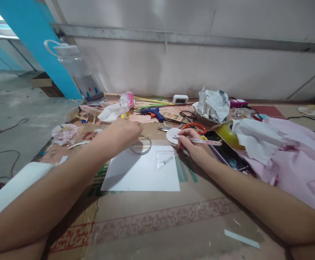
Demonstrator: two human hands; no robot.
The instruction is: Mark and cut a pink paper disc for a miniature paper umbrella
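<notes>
My right hand has its fingers closed round a clear pen with a pinkish end, its tip over a white paper disc. Whether the fingers also touch the disc I cannot tell. My left hand is closed, knuckles up, above the far left part of a white paper sheet; what its fingers grip is hidden. Just below them is a thin grey ring, partly over the sheet. On the sheet lies a clear set square. Scissors with red handles lie behind the disc.
A blue glue gun lies behind the hands. At the back left stands a water bottle. Rightward are a phone, a yellow tape roll, pink cloth and a filled bowl. Cardboard covers the tabletop.
</notes>
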